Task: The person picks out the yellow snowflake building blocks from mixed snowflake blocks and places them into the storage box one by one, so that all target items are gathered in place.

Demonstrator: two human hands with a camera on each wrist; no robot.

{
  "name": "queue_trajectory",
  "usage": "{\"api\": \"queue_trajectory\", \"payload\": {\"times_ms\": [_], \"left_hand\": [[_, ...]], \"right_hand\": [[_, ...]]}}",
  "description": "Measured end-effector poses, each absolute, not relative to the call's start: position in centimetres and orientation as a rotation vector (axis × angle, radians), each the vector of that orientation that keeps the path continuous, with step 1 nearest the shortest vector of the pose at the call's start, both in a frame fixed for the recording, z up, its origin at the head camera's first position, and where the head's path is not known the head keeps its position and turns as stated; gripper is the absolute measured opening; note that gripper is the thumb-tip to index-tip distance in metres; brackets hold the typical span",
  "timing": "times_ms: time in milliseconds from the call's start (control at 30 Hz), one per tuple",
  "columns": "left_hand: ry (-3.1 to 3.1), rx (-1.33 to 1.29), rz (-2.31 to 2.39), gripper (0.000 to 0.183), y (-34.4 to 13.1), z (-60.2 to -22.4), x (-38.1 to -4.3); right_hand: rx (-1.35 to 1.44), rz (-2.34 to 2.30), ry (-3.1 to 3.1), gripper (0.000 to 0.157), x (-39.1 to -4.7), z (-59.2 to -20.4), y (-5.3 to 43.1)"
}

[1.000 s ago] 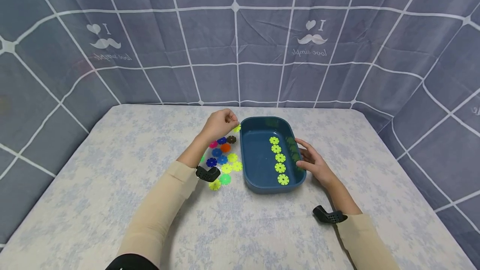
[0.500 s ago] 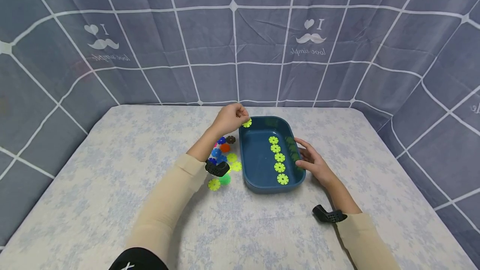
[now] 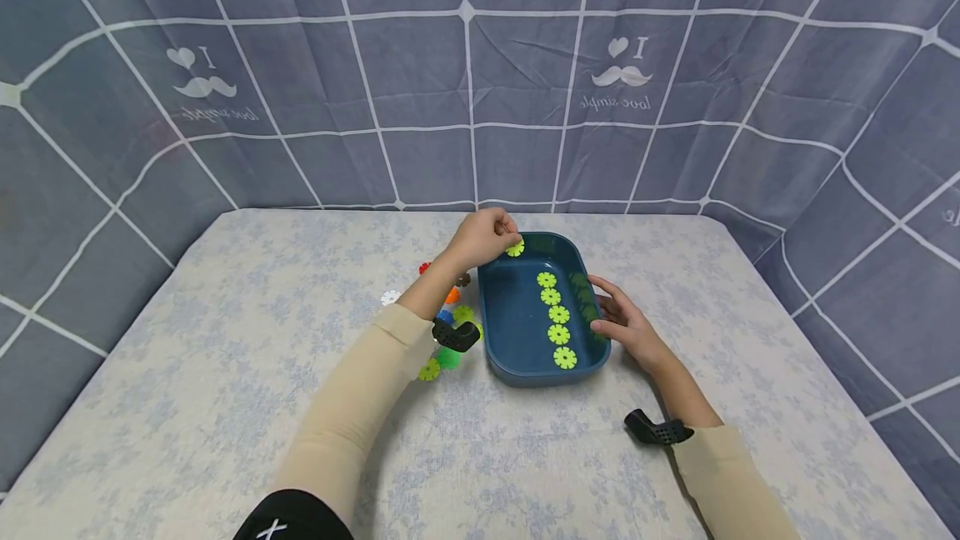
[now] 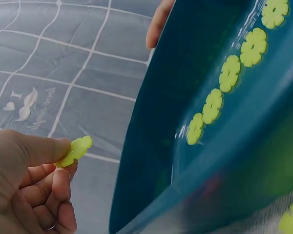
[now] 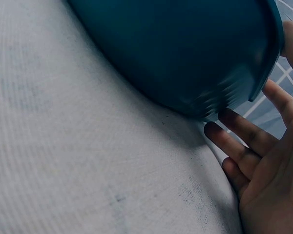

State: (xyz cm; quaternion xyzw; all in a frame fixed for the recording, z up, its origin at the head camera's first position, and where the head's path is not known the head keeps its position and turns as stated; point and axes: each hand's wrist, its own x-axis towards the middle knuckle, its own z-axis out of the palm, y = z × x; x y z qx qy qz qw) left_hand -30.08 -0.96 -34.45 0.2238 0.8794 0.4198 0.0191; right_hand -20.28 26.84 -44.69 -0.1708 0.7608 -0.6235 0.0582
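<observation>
My left hand [image 3: 483, 238] pinches a yellow-green flower-shaped plastic disc [image 4: 76, 151] between thumb and index finger. It is over the far left corner of a dark blue plastic bin [image 3: 517, 377]. The other fingers of that hand are curled in. Several matching yellow-green discs [image 3: 558, 334] lie in a row on the bin's floor, towards its right side. My right hand [image 3: 628, 325] holds the bin's right edge, thumb at the rim and fingers against the outer wall [image 5: 176, 63].
Left of the bin, loose flower discs in several colours lie on the patterned tablecloth [image 3: 210, 373], among them a green one [image 3: 448, 358] and a white one [image 3: 391, 297]; my left forearm partly covers them. A grey-blue grid curtain [image 3: 420, 73] hangs behind the table.
My left hand has moved right with the pinched yellow-green disc, from beside the bin to over its far left corner. My right hand and the bin have stayed in place.
</observation>
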Motion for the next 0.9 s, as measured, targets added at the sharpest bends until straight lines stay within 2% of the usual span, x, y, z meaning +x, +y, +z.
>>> {"api": "queue_trajectory", "payload": {"times_ms": [500, 900], "left_hand": [[2.708, 0.711, 1.236, 0.013, 2.1, -34.6, -30.7], [2.735, 0.627, 1.108, 0.014, 2.9, -36.3, -31.4]], "right_hand": [[-0.513, -1.895, 2.312, 0.070, -20.3, -44.7, 26.7], [-0.541, -1.907, 2.292, 0.070, -20.3, -44.6, 26.8]]}}
